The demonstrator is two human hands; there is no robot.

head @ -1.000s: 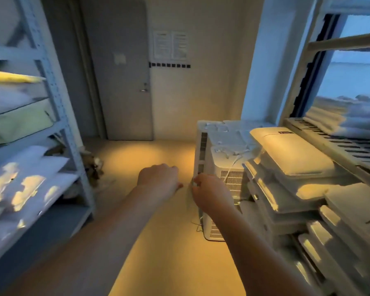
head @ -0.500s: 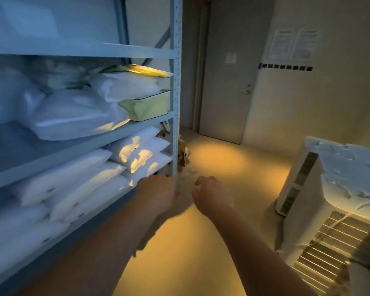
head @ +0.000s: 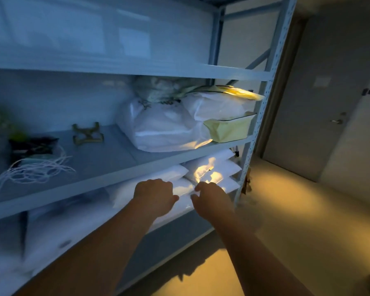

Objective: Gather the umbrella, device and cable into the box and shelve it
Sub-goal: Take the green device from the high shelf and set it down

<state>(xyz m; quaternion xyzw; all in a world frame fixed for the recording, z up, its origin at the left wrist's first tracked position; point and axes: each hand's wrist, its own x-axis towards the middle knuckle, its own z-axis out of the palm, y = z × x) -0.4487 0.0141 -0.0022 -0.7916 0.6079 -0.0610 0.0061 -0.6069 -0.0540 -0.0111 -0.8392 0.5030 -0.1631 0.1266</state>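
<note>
A tangle of white cable (head: pixel 36 168) lies on the middle board of the grey metal shelf (head: pixel 124 167), at its left. A dark, blurred object (head: pixel 31 146) sits right behind the cable; I cannot tell what it is. I see no umbrella and cannot pick out the task's box. My left hand (head: pixel 156 195) is held out in front of the lower shelf with its fingers curled in and nothing in it. My right hand (head: pixel 212 199) hovers just to its right, fingers loosely bent and apart, holding nothing. Both are well to the right of the cable and below it.
White bagged pillows (head: pixel 162 124) and a pale yellow fabric case (head: pixel 229 128) fill the shelf's right end. More white pillows (head: pixel 203 174) lie on the board below. A small brass-coloured stand (head: pixel 88 133) sits mid-shelf. A grey door (head: pixel 320 107) and bare floor (head: pixel 286 221) are to the right.
My view has swung left, from the air-conditioning units and the floor onto the metal shelf. Both hands stay stretched out side by side in front of me.
</note>
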